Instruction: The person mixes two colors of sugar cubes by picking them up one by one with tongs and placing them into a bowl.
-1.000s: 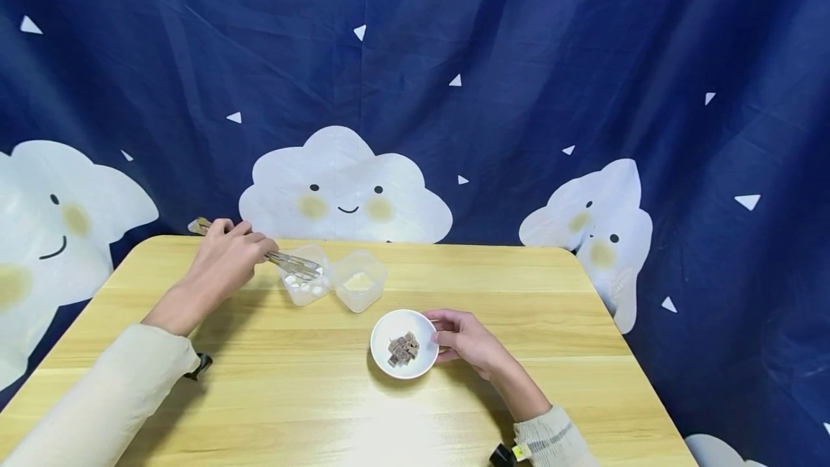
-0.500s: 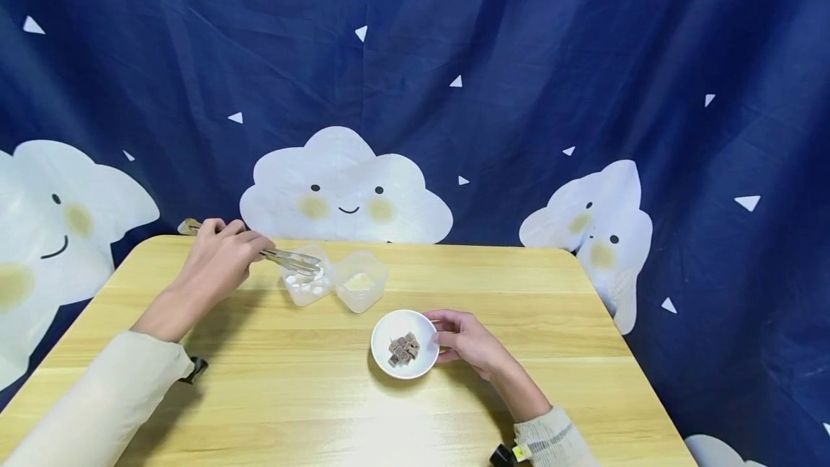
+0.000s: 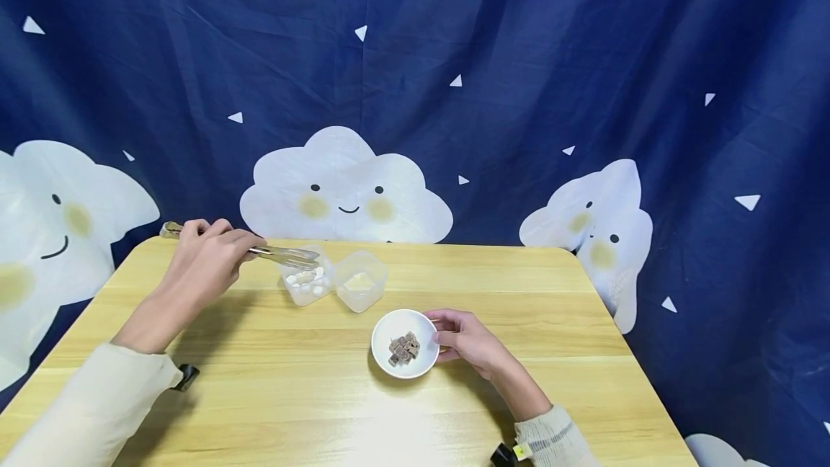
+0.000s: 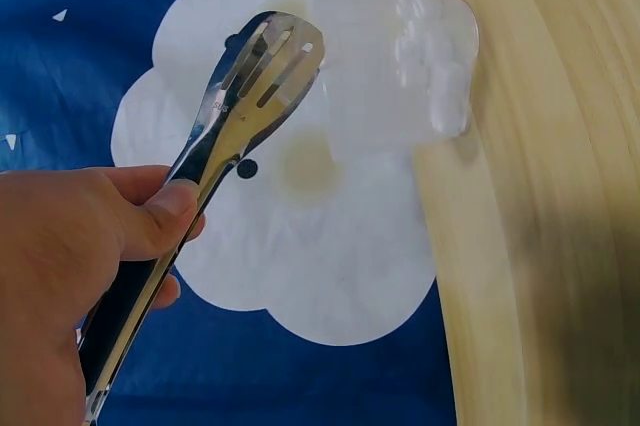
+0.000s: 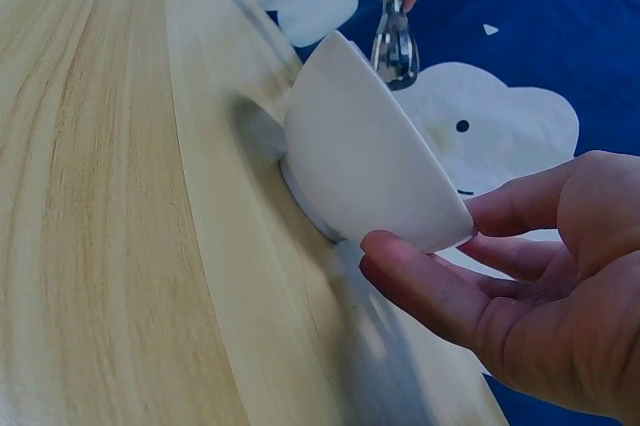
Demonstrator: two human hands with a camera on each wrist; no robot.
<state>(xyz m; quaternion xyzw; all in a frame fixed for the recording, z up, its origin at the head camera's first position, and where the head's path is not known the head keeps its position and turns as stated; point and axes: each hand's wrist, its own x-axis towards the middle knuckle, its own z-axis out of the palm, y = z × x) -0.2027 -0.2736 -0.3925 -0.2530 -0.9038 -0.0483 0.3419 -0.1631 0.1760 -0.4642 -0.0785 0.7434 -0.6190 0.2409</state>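
A dark blue fabric backdrop with soft vertical folds hangs behind the far edge of a pale wood-grain bench. Small white triangles are scattered over the backdrop, and white clouds with yellow cheeks show at left, middle and right, the right one creased by a fold. The bench's far corners are rounded, and a bright glare lies on its near middle

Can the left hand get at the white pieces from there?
Probably yes: the left hand holds tongs that appear to reach over the container, and its open top leaves the white pieces uncovered.
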